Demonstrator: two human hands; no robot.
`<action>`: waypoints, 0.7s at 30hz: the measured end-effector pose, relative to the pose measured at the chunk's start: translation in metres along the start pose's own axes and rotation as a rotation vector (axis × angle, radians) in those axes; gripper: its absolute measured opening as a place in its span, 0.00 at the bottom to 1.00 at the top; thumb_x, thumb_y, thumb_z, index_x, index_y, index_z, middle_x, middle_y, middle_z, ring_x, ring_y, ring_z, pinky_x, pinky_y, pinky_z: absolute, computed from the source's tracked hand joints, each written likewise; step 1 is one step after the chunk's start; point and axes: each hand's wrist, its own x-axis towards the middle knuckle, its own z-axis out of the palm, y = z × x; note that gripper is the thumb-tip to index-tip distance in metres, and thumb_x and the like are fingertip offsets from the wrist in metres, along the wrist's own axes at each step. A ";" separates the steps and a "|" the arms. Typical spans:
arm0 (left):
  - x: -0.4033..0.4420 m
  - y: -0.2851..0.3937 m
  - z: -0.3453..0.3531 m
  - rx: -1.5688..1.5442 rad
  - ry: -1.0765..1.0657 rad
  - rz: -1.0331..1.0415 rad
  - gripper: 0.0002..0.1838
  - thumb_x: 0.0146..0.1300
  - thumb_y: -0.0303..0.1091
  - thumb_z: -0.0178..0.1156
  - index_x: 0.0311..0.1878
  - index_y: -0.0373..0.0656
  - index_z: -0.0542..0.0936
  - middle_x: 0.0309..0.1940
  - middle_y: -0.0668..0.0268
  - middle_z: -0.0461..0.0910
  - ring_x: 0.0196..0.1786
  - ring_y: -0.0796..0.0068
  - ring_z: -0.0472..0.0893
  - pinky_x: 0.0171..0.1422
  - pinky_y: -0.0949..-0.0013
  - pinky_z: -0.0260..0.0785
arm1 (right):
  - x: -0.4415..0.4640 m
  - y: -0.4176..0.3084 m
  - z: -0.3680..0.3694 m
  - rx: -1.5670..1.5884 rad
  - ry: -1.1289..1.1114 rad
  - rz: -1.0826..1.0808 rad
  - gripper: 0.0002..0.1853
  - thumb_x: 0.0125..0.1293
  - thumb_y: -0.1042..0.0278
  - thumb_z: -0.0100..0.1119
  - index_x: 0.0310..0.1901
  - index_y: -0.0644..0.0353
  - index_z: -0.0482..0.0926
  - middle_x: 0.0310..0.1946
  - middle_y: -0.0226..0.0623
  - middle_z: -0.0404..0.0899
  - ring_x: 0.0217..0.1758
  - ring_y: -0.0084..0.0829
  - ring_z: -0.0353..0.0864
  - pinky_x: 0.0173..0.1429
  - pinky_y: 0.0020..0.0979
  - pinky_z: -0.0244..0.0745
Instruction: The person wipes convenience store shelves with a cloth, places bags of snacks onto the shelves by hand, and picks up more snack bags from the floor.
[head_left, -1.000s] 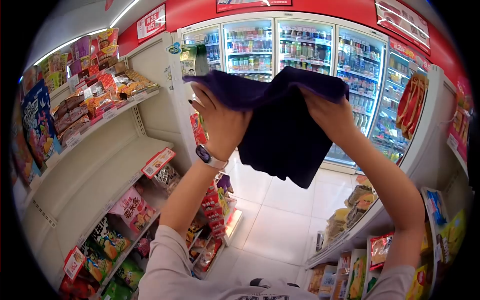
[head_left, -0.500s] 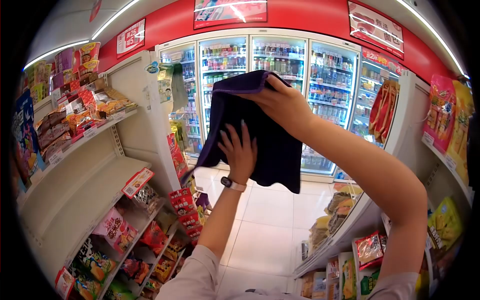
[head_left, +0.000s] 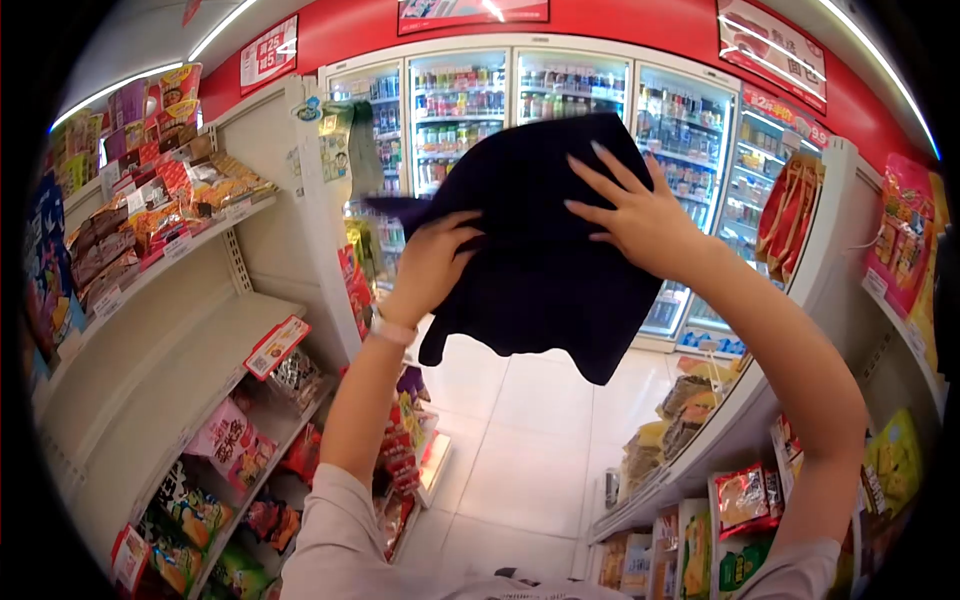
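A dark purple, nearly black cloth is spread in the air in front of me, its lower edge hanging wavy. My left hand is at the cloth's left side, fingers curled over the fabric, with a narrow end of cloth sticking out to the left beyond it. On the upper right part of the cloth lies my right hand, its fingers stretched and spread across the surface. Part of the left fingers and whatever is behind the cloth are hidden.
On the left, a shelf unit carries bagged snacks. Another shelf unit on the right holds packaged food. Glass-door drink coolers line the back wall. Pale tiled floor runs between the shelves.
My left hand went from lying spread on the cloth to gripping its left side. My right hand let go of the top edge and spread over the fabric. The cloth shifted right.
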 end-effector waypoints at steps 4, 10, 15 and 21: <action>0.001 -0.013 -0.001 -0.076 -0.695 -0.225 0.14 0.58 0.39 0.60 0.34 0.34 0.79 0.20 0.57 0.75 0.23 0.69 0.69 0.32 0.70 0.64 | -0.023 -0.007 0.065 0.772 -0.581 0.203 0.17 0.64 0.60 0.49 0.49 0.62 0.74 0.42 0.46 0.77 0.46 0.44 0.75 0.52 0.36 0.68; -0.057 -0.035 0.018 -0.378 -0.874 -0.510 0.21 0.58 0.44 0.60 0.37 0.29 0.77 0.23 0.62 0.76 0.28 0.74 0.71 0.35 0.69 0.66 | -0.058 -0.060 0.095 1.271 -0.394 0.362 0.14 0.64 0.64 0.51 0.37 0.70 0.75 0.27 0.45 0.77 0.31 0.37 0.75 0.39 0.33 0.68; -0.084 -0.018 -0.007 -0.565 -1.160 -0.396 0.24 0.57 0.43 0.61 0.47 0.31 0.74 0.38 0.64 0.78 0.40 0.77 0.76 0.47 0.72 0.68 | -0.064 -0.071 0.096 1.638 -0.604 0.362 0.14 0.63 0.61 0.52 0.40 0.65 0.76 0.32 0.32 0.77 0.34 0.24 0.73 0.41 0.27 0.68; -0.137 -0.027 0.015 -1.107 -1.105 -0.603 0.22 0.57 0.36 0.61 0.51 0.31 0.71 0.42 0.65 0.77 0.43 0.80 0.75 0.48 0.77 0.68 | -0.084 -0.088 0.101 1.933 -0.976 0.311 0.19 0.56 0.62 0.61 0.45 0.68 0.76 0.34 0.35 0.79 0.35 0.22 0.76 0.42 0.23 0.72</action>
